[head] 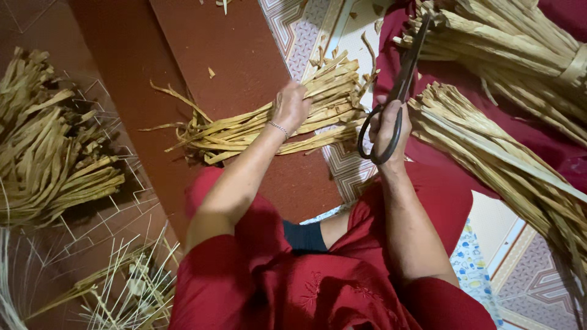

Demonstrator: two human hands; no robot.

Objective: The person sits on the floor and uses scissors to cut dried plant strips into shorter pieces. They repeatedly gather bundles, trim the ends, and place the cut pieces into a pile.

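A heap of dried leaf strips (52, 159) at nine o'clock runs off the frame edge, thin pale ribs (131, 284) below it hard to make out. At centre, the left hand (290, 107) presses curled fingers onto a bundle of cut strips (269, 125) on the patterned floor mat (306, 27). The right hand (388, 131), fingers through the loops, grips black shears (400, 85) pointing to one o'clock; blade tips vanish among tied bundles (507, 49) at two o'clock.
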